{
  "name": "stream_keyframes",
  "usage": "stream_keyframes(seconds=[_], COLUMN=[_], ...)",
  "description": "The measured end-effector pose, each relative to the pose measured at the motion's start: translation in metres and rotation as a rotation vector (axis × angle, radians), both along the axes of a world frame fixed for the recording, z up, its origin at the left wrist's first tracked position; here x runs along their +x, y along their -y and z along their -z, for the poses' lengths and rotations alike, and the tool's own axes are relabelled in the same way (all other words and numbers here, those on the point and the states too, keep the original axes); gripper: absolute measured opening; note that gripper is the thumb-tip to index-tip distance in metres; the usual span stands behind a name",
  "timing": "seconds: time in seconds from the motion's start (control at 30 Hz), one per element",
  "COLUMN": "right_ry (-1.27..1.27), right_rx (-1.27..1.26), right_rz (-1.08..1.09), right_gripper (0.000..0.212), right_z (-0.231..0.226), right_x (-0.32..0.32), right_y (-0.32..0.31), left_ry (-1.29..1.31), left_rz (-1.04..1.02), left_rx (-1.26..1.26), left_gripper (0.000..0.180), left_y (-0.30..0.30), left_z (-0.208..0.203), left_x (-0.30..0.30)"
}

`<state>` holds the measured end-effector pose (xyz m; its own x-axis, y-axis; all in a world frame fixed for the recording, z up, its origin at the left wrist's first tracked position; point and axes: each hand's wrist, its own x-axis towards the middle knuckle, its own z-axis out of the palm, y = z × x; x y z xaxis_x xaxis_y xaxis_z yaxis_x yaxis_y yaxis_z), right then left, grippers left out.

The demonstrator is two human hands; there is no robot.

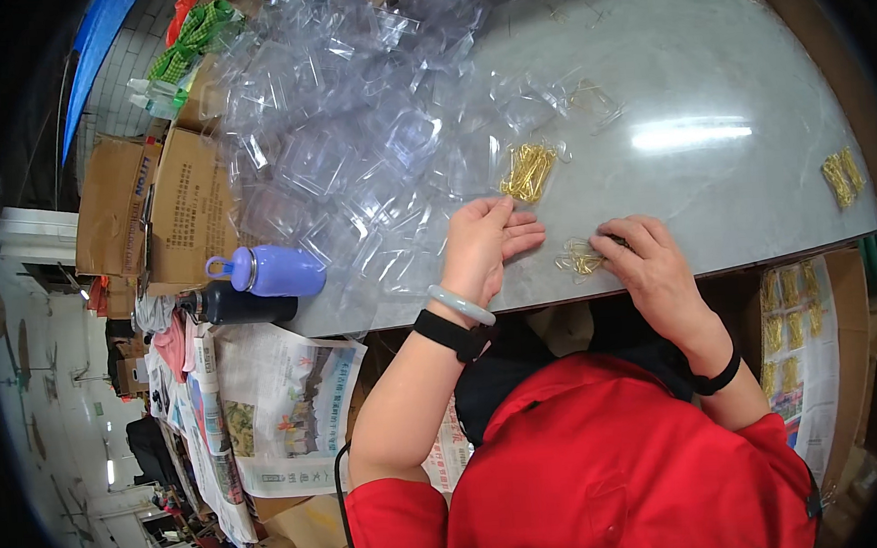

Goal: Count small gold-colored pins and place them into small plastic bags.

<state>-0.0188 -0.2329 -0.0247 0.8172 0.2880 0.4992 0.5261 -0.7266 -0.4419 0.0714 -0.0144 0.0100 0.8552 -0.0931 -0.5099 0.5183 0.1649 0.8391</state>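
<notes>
My left hand [487,244] is open, its fingers stretched out together toward the right, just below a bundle of gold-coloured wire pins [528,173] in a clear plastic box. My right hand [646,268] is bent inward, thumb and fingertips closed at the edge of a small loose group of similar gold pins [579,259] near the table's front edge. Some pins there seem caught between those fingertips, though the fingers partly hide them. Many clear plastic boxes [324,161] lie heaped to the left and beyond my left hand.
More gold pins [842,175] lie at the grey table's [722,200] right edge. A purple bottle [278,270] and a black bottle [247,304] stand at left, beside cardboard boxes [192,208]. At lower right, a carton [839,352] holds several bundles of gold pins on paper.
</notes>
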Motion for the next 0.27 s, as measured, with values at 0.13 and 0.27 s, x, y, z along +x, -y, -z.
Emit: stream_keyframes(seconds=[0.13,0.27], right_ry=[-0.005,-0.016], right_rx=[0.012,0.021], right_rz=[0.035,0.051], right_gripper=[0.038,0.038], right_z=[0.001,0.006], right_x=[-0.002,-0.002], right_y=[0.002,0.002], left_ry=[0.03,0.036], left_rz=[0.058,0.021], left_rx=[-0.017,-0.117], left_gripper=[0.022,0.022], left_y=[-0.006,-0.011], left_z=[0.005,0.005], left_x=[-0.004,-0.034])
